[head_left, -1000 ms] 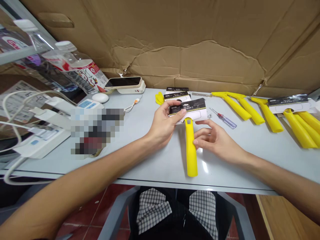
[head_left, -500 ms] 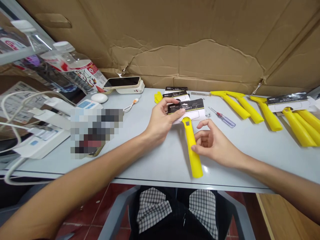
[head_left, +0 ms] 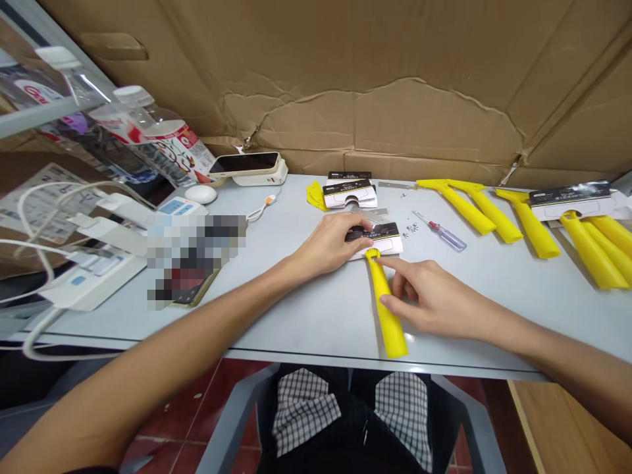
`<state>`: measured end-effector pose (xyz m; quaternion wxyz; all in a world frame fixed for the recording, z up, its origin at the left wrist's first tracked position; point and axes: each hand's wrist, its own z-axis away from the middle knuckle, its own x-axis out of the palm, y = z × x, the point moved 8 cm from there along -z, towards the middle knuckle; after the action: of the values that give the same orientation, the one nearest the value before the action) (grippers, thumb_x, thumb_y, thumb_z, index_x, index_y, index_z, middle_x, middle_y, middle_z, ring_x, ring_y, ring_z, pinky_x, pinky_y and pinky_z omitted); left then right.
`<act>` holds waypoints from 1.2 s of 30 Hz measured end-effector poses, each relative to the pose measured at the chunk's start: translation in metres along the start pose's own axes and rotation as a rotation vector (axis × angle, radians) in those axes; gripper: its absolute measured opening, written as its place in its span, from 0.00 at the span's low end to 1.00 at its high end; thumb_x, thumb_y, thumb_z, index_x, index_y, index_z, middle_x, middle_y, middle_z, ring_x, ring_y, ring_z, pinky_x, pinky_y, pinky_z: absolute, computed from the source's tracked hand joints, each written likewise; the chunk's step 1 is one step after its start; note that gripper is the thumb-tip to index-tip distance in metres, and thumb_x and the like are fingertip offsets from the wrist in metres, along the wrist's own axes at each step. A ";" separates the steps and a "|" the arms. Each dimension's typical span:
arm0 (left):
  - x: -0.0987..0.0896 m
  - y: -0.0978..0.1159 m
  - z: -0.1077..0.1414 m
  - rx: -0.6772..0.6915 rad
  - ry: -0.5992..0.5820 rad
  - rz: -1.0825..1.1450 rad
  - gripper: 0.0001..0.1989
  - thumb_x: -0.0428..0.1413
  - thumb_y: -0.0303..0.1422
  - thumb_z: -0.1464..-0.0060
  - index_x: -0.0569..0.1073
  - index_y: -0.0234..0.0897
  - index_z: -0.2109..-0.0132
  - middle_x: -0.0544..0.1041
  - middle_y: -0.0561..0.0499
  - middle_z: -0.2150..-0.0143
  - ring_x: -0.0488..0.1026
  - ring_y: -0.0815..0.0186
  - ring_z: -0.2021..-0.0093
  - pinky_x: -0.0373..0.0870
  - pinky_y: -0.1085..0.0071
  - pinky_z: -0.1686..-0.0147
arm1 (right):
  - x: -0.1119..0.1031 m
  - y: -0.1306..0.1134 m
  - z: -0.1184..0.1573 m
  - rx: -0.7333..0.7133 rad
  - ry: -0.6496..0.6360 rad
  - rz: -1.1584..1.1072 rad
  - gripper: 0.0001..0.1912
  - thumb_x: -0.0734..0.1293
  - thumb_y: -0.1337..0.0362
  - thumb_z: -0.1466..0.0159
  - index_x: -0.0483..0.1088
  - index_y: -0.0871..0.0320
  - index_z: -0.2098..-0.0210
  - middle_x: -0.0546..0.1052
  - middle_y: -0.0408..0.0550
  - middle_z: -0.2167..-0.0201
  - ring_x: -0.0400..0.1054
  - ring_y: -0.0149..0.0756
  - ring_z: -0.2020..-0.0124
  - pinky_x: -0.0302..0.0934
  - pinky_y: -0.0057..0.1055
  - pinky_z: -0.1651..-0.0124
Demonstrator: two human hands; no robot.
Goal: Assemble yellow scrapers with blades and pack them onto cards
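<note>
Left hand (head_left: 333,242): closed on printed card (head_left: 390,238); centre of frame;
Right hand (head_left: 437,299): touching yellow handle (head_left: 390,326) with index finger and thumb, set apart; cannot tell if clamped;
Yellow handle: lower centre of frame; slanted, meeting printed card at top end;
Screwdriver (head_left: 448,237): right of centre; near loose screws (head_left: 411,228)

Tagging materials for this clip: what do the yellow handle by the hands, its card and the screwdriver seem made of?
Yellow handle: likely molded plastic; uniform color, soft sheen. Card: probably coated paperboard; thin, printed, slightly glossy. Screwdriver: translucent grip, apparently plastic; grey shaft, likely metal.
</note>
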<state>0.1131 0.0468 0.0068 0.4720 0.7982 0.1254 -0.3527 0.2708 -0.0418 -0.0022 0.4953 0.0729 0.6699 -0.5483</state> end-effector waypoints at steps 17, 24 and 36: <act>0.024 0.011 0.011 0.072 -0.150 -0.320 0.21 0.52 0.28 0.34 0.84 0.34 0.42 0.79 0.38 0.39 0.74 0.46 0.36 0.68 0.43 0.32 | -0.008 -0.007 -0.009 -0.400 0.338 0.464 0.16 0.64 0.59 0.23 0.82 0.60 0.48 0.80 0.61 0.50 0.69 0.53 0.50 0.69 0.49 0.48; 0.020 0.008 0.009 0.088 -0.174 -0.276 0.18 0.56 0.32 0.37 0.83 0.38 0.44 0.79 0.39 0.39 0.74 0.46 0.35 0.68 0.43 0.31 | -0.012 -0.002 -0.016 -0.478 0.255 0.440 0.16 0.66 0.58 0.23 0.80 0.58 0.44 0.81 0.57 0.47 0.68 0.54 0.46 0.70 0.52 0.43; -0.013 -0.017 -0.007 -0.090 0.100 0.068 0.15 0.57 0.41 0.35 0.83 0.38 0.50 0.87 0.43 0.46 0.82 0.54 0.44 0.78 0.56 0.42 | -0.026 0.018 -0.023 -0.504 0.284 0.414 0.16 0.66 0.66 0.25 0.81 0.59 0.43 0.82 0.56 0.47 0.69 0.52 0.46 0.70 0.49 0.42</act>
<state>0.0982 0.0631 0.0066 0.5122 0.7967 0.1376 -0.2900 0.2820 -0.0050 0.0029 0.5001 0.1581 0.8174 -0.2382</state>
